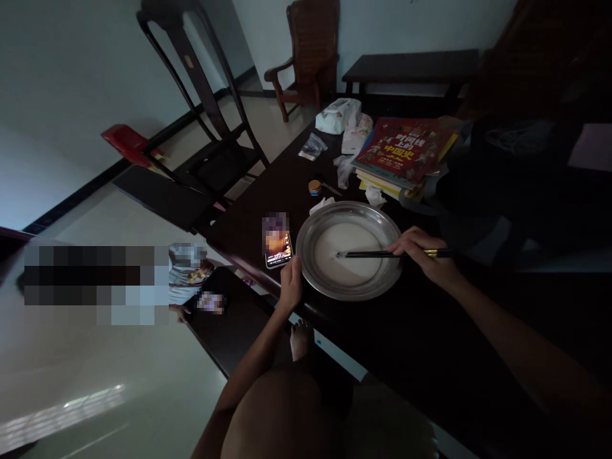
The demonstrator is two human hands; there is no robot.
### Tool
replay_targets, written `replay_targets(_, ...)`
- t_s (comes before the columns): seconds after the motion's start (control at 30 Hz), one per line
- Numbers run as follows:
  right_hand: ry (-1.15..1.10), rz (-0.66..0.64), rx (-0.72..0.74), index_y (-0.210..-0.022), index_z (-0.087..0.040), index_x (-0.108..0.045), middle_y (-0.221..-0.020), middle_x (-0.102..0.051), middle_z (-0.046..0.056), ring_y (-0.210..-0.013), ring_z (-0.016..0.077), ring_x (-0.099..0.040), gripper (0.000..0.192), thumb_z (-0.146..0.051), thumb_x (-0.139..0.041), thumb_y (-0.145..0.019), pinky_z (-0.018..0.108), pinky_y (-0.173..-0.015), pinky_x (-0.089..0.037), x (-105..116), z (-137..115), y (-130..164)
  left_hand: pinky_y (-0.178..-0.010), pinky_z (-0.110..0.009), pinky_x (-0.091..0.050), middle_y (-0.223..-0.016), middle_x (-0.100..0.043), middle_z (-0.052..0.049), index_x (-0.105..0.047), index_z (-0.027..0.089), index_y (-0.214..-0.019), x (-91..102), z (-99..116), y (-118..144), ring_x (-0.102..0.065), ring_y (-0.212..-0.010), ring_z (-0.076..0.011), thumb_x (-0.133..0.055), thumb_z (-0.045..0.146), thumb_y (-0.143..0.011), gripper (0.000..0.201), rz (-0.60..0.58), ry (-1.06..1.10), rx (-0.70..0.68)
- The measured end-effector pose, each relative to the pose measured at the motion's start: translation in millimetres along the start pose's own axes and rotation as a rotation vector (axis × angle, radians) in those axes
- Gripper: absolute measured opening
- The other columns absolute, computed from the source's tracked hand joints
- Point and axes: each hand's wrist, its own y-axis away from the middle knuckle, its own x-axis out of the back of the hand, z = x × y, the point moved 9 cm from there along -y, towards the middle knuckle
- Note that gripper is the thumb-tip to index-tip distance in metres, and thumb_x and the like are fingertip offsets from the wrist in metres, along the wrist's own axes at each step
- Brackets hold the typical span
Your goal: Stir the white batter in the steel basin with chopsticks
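Steel is catching what little light there is: a round metal basin [348, 250] is sitting on the dark wooden table [421, 344], holding a shallow layer of pale, milky liquid. Seen from the head camera, the person's right hand [423, 254] is closing its fingers around a pair of black chopsticks [377, 254], which are lying almost flat across the basin with their tips dipping into the liquid near its middle. The left hand [290, 282] is resting at the near-left rim of the basin, fingers curled against the edge, just beside a phone [278, 242] that is lying face up with its screen glowing. Beyond the basin, a stack of books [401, 153] with a red cover on top is sitting toward the far side of the table, and a white tissue pack [337, 115] is lying near the far end. A dark chair [201, 121] is standing off to the left, well apart from the table.
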Motion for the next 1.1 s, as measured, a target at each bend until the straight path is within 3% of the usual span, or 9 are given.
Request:
replay_targets(0.17, -0.053, 0.036, -0.01, -0.067, -0.026, -0.07, -0.072, -0.071, 0.003, -0.074, 0.0204, -0.064, 0.038, -0.04, -0.051, -0.097, 0.038, -0.074, -0.05, 4.4, 0.3, 0.0, -0.069, -0.028, -0.04, -0.07, -0.054, -0.001, -0.054, 0.017, -0.071, -0.8, 1.5, 0.4, -0.045, -0.07, -0.0146, -0.035, 0.073, -0.087, 0.062, -0.008, -0.01, 0.008)
replay_targets(0.33, 0.006, 0.006, 0.004, -0.075, -0.027, -0.073, -0.083, -0.075, 0.003, -0.084, 0.0212, -0.064, 0.03, -0.037, -0.054, -0.096, 0.038, -0.08, -0.05, 1.1, 1.5, 0.5, -0.071, -0.028, -0.041, -0.072, -0.056, -0.002, -0.055, 0.017, -0.073, -0.9, 2.0, 0.8, -0.047, -0.072, -0.0149, -0.035, 0.072, -0.088, 0.061, -0.012, -0.006, 0.007)
replay_targets(0.43, -0.024, 0.043, -0.008, -0.072, -0.026, -0.071, -0.079, -0.073, 0.003, -0.079, 0.02, -0.064, 0.033, -0.037, -0.052, -0.096, 0.037, -0.077, -0.05, 5.2, 3.8, 1.2, -0.069, -0.028, -0.041, -0.07, -0.054, -0.001, -0.054, 0.017, -0.07, -0.5, 0.1, 0.8, -0.047, -0.07, -0.0148, -0.036, 0.072, -0.088, 0.061, -0.01, -0.011, 0.012)
replay_targets(0.6, -0.006, -0.012, 0.01, -0.073, -0.027, -0.071, -0.079, -0.073, 0.002, -0.083, 0.0206, -0.064, 0.031, -0.037, -0.053, -0.096, 0.038, -0.08, -0.05, -0.6, -0.1, 1.0, -0.07, -0.029, -0.042, -0.068, -0.054, -0.001, -0.053, 0.018, -0.068, 0.2, -0.5, 0.5, -0.048, -0.07, -0.0153, -0.037, 0.072, -0.088, 0.06, 0.005, -0.007, 0.012)
replay_targets(0.77, -0.011, 0.064, -0.033, -0.068, -0.025, -0.07, -0.076, -0.072, 0.003, -0.077, 0.0207, -0.064, 0.036, -0.041, -0.053, -0.096, 0.039, -0.076, -0.051, 7.3, 2.2, 0.1, -0.069, -0.029, -0.042, -0.067, -0.055, -0.001, -0.054, 0.017, -0.068, 0.7, 4.4, 0.7, -0.048, -0.069, -0.0149, -0.037, 0.07, -0.089, 0.06, 0.005, -0.015, -0.007)
replay_targets(0.9, -0.008, -0.004, -0.023, -0.07, -0.026, -0.071, -0.077, -0.073, 0.003, -0.079, 0.021, -0.065, 0.035, -0.041, -0.052, -0.096, 0.039, -0.077, -0.052, 1.3, 1.5, 0.3, -0.07, -0.028, -0.043, -0.068, -0.053, 0.0, -0.052, 0.018, -0.07, -0.1, 2.0, 1.3, -0.048, -0.071, -0.015, -0.037, 0.07, -0.09, 0.057, -0.01, -0.018, -0.013)
replay_targets(0.97, 0.023, 0.003, -0.015, -0.073, -0.027, -0.072, -0.08, -0.075, 0.003, -0.083, 0.0213, -0.065, 0.031, -0.04, -0.054, -0.095, 0.039, -0.08, -0.052, 2.1, 1.1, 0.2, -0.071, -0.028, -0.043, -0.07, -0.05, 0.001, -0.049, 0.02, -0.074, 2.3, -0.9, 2.0, -0.047, -0.071, -0.0146, -0.04, 0.069, -0.089, 0.053, 0.028, -0.012, -0.016)
replay_targets(1.03, 0.015, 0.042, -0.014, -0.071, -0.026, -0.071, -0.079, -0.074, 0.003, -0.081, 0.0209, -0.065, 0.032, -0.04, -0.054, -0.095, 0.038, -0.078, -0.051, 6.1, 0.9, 0.1, -0.073, -0.028, -0.044, -0.076, -0.048, 0.001, -0.046, 0.021, -0.081, 11.8, 2.9, 4.2, -0.047, -0.073, -0.0144, -0.044, 0.068, -0.089, 0.047, 0.15, -0.001, -0.043)
replay_targets(1.1, -0.021, 0.052, -0.019, -0.068, -0.026, -0.07, -0.075, -0.072, 0.003, -0.076, 0.0198, -0.065, 0.036, -0.041, -0.052, -0.096, 0.037, -0.076, -0.051, 7.0, 1.2, -0.1, -0.077, -0.03, -0.045, -0.088, -0.05, -0.002, -0.047, 0.021, -0.092, 23.5, 24.7, 9.6, -0.05, -0.08, -0.0152, -0.046, 0.063, -0.091, 0.042, 0.288, -0.013, -0.148)
